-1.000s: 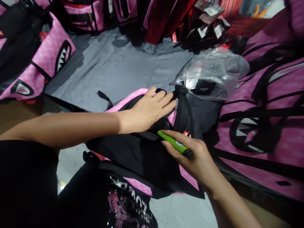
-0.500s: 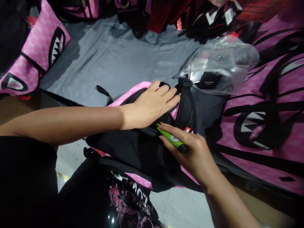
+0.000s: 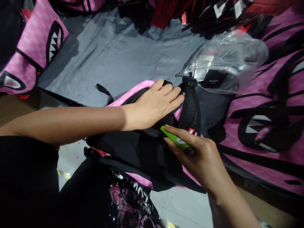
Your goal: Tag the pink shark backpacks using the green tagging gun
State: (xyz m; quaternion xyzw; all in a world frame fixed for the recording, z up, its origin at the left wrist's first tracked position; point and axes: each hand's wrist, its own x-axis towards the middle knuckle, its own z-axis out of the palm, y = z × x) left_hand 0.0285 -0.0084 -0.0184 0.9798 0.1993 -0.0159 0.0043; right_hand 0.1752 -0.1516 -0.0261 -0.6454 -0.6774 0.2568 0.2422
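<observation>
In the head view, a pink bag point(image 3: 30, 50) with a toothed-mouth print fills the upper left of the frame, and your dark sleeve point(image 3: 26, 177) takes up the lower left. Grey cloth point(image 3: 118, 53) spreads across the upper middle, with a thin black loop point(image 3: 103, 89) near your left forearm. The black bag with pink edging point(image 3: 133, 148) lies across the middle, above your printed dark clothing point(image 3: 133, 205) and the pale tiled floor point(image 3: 187, 205). Your left hand point(image 3: 156, 104) rests palm down on its upper part, hiding some of it from you; the fingers are bent over the edging, but you cannot tell whether they grip. Red fabric point(image 3: 163, 14) hangs at the top middle. Just right of centre, the green tool point(image 3: 174, 137) is pinched between the thumb and fingers of your right hand point(image 3: 204, 155), its green end angled up and left towards the bag; you cannot tell whether that end touches. Behind the right hand stands a black padded strap point(image 3: 190, 107), and beyond it at upper right sits a clear plastic bag point(image 3: 239, 57) with something black inside. Pink bags point(image 3: 289, 136) crowd the right edge.
</observation>
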